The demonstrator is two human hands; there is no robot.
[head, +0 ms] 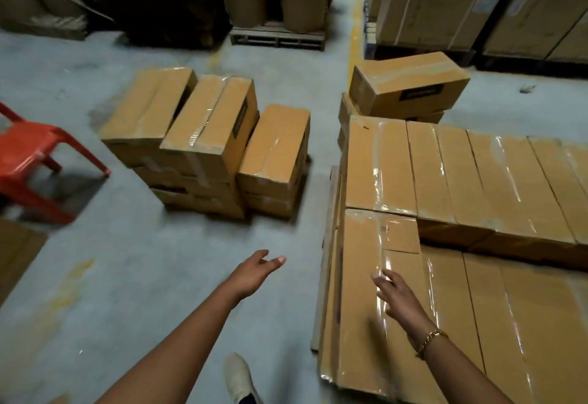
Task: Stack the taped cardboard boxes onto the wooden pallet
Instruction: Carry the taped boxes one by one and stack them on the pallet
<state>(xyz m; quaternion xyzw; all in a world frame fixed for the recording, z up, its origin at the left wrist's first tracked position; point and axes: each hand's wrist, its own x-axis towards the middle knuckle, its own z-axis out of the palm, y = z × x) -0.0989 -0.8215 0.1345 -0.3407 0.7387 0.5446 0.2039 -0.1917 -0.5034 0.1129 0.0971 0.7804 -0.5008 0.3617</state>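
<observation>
While both arms reach forward, the left hand [254,276] hangs above the grey floor [127,276], fingers [280,260] loosely spread, holding nothing. Right hand [397,300], gold bracelet [429,341] at wrist: fingers straight and spread over the nearest pallet box [366,324], gripping nothing; contact cannot be told. Wooden pallet [326,276], right: taped boxes in close rows [445,174], one skewed box [410,85] on top at the far end. Floor stack of taped boxes [203,136], centre-left, well apart from the pallet. Red plastic chair [28,155], far left. Pale shoe [238,378], bottom edge.
</observation>
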